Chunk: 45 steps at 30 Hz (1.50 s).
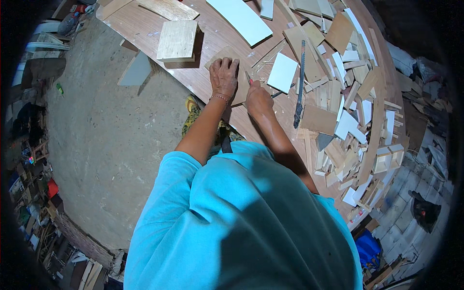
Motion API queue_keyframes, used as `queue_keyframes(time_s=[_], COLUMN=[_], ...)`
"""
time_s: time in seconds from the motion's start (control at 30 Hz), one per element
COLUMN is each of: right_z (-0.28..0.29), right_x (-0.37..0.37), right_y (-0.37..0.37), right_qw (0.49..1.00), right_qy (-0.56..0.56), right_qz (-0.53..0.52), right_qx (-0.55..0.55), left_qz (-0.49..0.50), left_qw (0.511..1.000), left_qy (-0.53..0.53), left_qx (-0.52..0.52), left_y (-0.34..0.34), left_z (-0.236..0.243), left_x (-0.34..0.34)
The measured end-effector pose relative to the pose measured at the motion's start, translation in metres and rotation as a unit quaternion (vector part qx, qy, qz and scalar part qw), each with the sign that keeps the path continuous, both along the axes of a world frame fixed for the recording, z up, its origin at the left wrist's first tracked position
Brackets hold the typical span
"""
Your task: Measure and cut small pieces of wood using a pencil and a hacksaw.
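L hand (223, 77) lies palm-down, fingers fwd & slightly bent, flattened over a thin brown bd (240, 91), not wrapped round anything; its forearm comes up from approx 7 o'clock, cord bracelet (220, 98) at wrist. R hand (260, 101), at approx 4 o'clock of L, is curled tight round a slim red tool (250, 82), pointed end out toward 11 o'clock; exact kind too small to tell. R forearm runs back toward 5 o'clock.

The bd is under L hand, betw. both hands, flat on the wood-grain tabletop (145, 34), nr its edge; smooth, matte, straight-sided where visible.

From L hand: pale wood block (178, 41), boxy w/ visible grain, at 10 o'clock; long white panel (241, 19), smooth, rect., at 12–1. From R hand: small white panel (281, 73), four-sided, at 1; long dark narrow bar (300, 82), rough-looking at lower end, at 2; jumbled offcuts (357, 96), white-faced & bare wood, strips & blocks, at 3.
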State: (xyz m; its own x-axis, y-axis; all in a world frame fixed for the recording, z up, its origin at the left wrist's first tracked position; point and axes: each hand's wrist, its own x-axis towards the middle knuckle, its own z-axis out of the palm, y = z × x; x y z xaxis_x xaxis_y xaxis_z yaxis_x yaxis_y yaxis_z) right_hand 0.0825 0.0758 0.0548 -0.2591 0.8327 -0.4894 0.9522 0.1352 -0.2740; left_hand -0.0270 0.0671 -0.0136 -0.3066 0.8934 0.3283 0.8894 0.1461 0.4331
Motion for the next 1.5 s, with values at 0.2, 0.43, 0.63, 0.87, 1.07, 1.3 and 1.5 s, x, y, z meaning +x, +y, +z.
queue_keyframes(time_s=[0.2,0.43,0.63,0.87,1.07,1.3,1.5], right_z=[-0.001,0.007,-0.005,-0.005,-0.005,-0.006,0.0], right_x=[0.004,0.01,0.0,-0.008,-0.01,-0.008,-0.013], right_y=[-0.005,-0.012,0.015,0.018,0.019,0.017,0.023], right_qw=[1.0,0.999,0.997,0.998,0.998,0.997,0.998], right_qy=[0.011,0.036,0.048,0.053,0.057,0.066,0.058], right_qz=[-0.009,-0.004,0.02,0.021,0.013,0.009,0.011], right_qx=[0.009,0.021,0.061,0.041,0.027,0.029,0.019], left_qz=[-0.003,-0.005,-0.005,-0.01,-0.012,-0.012,-0.013], left_qw=[1.0,1.0,0.999,1.0,1.0,1.0,1.0], left_qy=[0.012,0.023,0.034,0.015,0.023,0.013,0.027], left_qx=[0.001,0.004,0.01,-0.014,-0.014,-0.013,-0.01], left_y=[0.0,0.001,0.0,0.0,0.001,0.001,0.001], left_z=[-0.001,0.003,0.002,0.005,0.002,0.002,0.003], left_x=[-0.001,-0.002,-0.001,-0.001,-0.002,-0.001,-0.001])
